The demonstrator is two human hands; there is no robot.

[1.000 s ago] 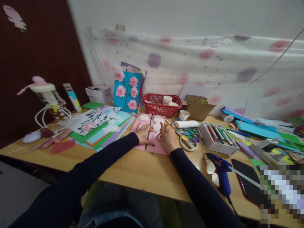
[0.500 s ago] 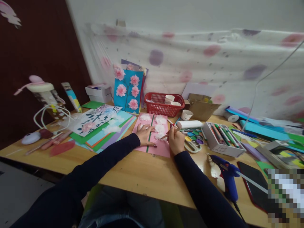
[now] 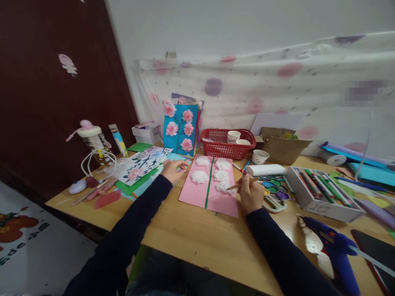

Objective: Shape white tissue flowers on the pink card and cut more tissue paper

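A pink sheet point(image 3: 193, 195) lies on the table, with a green stripe point(image 3: 209, 187) down its middle. Several fluffy white puffs point(image 3: 200, 177) sit on both sides of the stripe. My right hand point(image 3: 251, 194) grips a thin brown stick point(image 3: 234, 186), perhaps a brush or pencil. Its tip is at the lowest puff on the right. My left hand point(image 3: 174, 171) is just left of the sheet, over the stacked coloured papers point(image 3: 148, 181), fingers stretched to the right. I see nothing held in it.
A blue card with pink flowers point(image 3: 172, 142) stands behind, beside a red basket point(image 3: 212, 153) with paper cups. On the right are a paper cup point(image 3: 260, 156), paint pots point(image 3: 282, 195), a marker box point(image 3: 327, 208) and a blue glue gun point(image 3: 335, 242). A bottle point(image 3: 92, 137) stands left.
My left hand has come off the pink sheet and moved left over the coloured papers, uncovering a white puff. My right hand still holds the stick at the lowest right puff. The view has shifted.
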